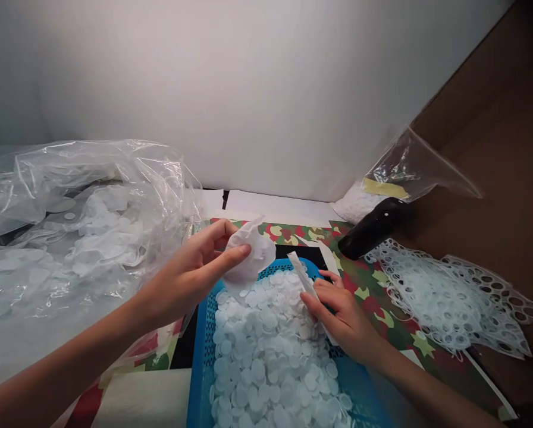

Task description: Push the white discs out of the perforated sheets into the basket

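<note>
Above the blue basket (201,356), left fingers (231,257) pinching crumpled white film (253,252), right fingers (324,303) pinching a strip (303,276). Many white discs (266,351) heaping inside.

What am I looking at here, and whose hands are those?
This is a single picture from a camera worn on a person's head, looking forward and down, so you see roughly what they see. There is no machine here, only the person's own bare hands. The left hand pinches a crumpled white sheet, and the right hand holds a narrow white strip. Both are above a blue mesh tray heaped with small white discs. To the left lies a crumpled clear plastic bag. To the right, on a camouflage-patterned surface, lies a white sheet punched with holes.
</note>
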Demonstrator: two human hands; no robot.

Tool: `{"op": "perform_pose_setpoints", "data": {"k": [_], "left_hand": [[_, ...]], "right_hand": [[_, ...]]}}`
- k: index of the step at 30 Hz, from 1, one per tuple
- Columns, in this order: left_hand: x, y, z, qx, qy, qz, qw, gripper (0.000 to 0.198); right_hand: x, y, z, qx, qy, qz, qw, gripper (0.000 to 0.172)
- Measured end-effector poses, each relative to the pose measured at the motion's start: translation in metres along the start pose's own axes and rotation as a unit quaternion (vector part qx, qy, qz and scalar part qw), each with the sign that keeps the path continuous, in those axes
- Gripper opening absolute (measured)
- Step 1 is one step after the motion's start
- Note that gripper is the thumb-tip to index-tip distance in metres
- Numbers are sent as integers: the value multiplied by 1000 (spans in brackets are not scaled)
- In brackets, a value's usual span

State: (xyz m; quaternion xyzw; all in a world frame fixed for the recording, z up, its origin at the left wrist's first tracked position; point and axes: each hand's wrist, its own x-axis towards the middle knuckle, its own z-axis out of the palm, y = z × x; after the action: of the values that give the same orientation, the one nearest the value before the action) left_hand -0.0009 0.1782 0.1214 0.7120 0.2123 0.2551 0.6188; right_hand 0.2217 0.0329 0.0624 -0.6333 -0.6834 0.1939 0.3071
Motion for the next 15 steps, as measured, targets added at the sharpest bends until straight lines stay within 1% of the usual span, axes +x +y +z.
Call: {"op": "perform_pose_setpoints", "data": {"k": [4, 8, 10, 12, 15], "left_hand": [[3, -1, -1, 44, 36, 17, 998, 23], [1, 2, -2, 103, 55, 40, 992, 26], [-1, 3, -1, 137, 55, 53, 988, 26], [-3, 4, 2, 161, 41, 63, 984, 26], [-4, 3, 5, 170, 41, 56, 983, 26]], "right_hand": [[13, 4, 1, -15, 14, 12, 1000, 41], [35, 12, 1, -25, 28, 17, 999, 43], [48, 17, 1, -29, 38, 15, 999, 44], [59, 22, 0, -34, 48, 13, 998, 44], [71, 27, 1, -39, 65, 12, 997, 44]]}}
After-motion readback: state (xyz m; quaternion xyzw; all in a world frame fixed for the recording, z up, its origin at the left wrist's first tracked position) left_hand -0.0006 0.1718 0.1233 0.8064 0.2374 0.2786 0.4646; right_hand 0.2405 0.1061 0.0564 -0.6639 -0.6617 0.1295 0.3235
